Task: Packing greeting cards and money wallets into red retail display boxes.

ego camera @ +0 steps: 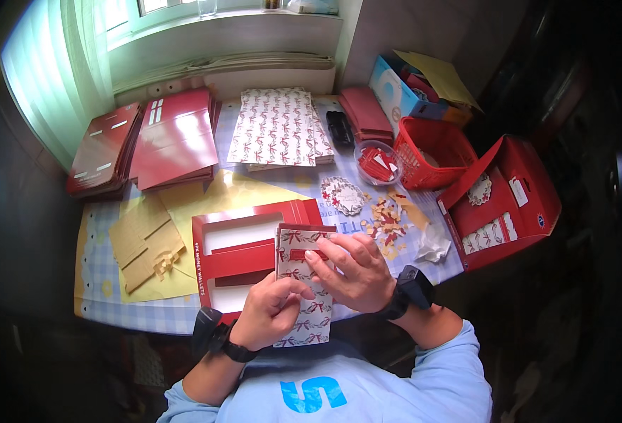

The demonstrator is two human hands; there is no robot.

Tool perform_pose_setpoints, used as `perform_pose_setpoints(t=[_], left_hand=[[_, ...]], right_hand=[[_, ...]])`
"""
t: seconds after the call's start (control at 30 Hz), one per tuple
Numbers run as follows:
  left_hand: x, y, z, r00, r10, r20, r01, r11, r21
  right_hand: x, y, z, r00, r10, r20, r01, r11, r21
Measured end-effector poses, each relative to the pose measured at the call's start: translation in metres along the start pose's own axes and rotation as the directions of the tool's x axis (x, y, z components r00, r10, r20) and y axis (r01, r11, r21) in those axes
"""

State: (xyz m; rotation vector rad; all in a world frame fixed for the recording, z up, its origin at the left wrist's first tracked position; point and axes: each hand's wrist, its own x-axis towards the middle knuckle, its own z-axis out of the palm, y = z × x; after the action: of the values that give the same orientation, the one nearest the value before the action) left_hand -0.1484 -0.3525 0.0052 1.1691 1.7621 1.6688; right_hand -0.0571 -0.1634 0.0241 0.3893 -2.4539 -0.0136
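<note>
In front of my chest, my left hand [276,312] grips the left edge of a long white paper wallet [303,322] printed with red bows and green sprigs. Red edges show behind its top, so it may be a stack. A small red tag [301,255] lies across the upper part of the wallet. The thumb and fingertips of my right hand [353,269] are at the tag's right end and the wallet's right edge. Behind, partly covered, a red window box [237,264] with printed writing lies flat on the table.
Stacks of red card boxes [176,143] and patterned sheets [274,127] stand at the back. To the right are a plastic tub [378,163] of red tags, a red basket [430,174], paper scraps [387,219] and an upright red box [496,211]. Folded brown cardboard [147,238] lies left.
</note>
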Motion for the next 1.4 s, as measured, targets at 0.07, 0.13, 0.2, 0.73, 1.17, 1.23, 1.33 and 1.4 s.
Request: perform_pose_setpoints(t=[0.07,0.13,0.2,0.73,1.17,1.23,1.33,1.4], left_hand=[[-0.003,-0.002,-0.002,1.0,0.009,0.003,-0.009,0.999,0.031],[-0.007,-0.006,-0.005,0.999,-0.035,0.008,0.036,0.968,-0.248],[-0.008,-0.005,-0.012,0.998,-0.033,0.059,0.052,0.937,-0.346],[-0.014,0.018,0.008,0.945,-0.226,0.235,0.297,0.302,-0.906],[-0.019,0.013,0.012,0.985,-0.041,-0.166,0.005,0.977,-0.211],[-0.018,0.02,0.014,0.974,-0.097,-0.204,0.041,0.964,-0.264],[-0.016,0.024,0.015,0.963,-0.22,-0.156,0.173,0.947,-0.269],[-0.014,0.026,0.018,0.971,-0.146,-0.189,0.109,0.975,-0.194]], right_hand=[[0.005,0.003,-0.01,1.0,0.014,0.017,-0.015,0.998,0.055],[0.014,0.016,-0.027,0.991,0.103,0.081,-0.129,0.879,0.46],[0.011,0.028,-0.033,0.977,0.213,0.033,-0.183,0.741,0.647],[0.056,0.051,-0.045,0.846,0.048,0.531,-0.532,0.14,0.835],[0.031,0.01,-0.022,0.953,0.292,-0.085,-0.223,0.861,0.457],[0.025,-0.003,-0.024,0.967,0.23,-0.114,-0.176,0.917,0.359],[0.025,-0.017,-0.017,0.974,0.189,-0.127,-0.138,0.934,0.33],[0.024,-0.018,-0.006,0.972,0.191,-0.134,-0.142,0.94,0.311]])
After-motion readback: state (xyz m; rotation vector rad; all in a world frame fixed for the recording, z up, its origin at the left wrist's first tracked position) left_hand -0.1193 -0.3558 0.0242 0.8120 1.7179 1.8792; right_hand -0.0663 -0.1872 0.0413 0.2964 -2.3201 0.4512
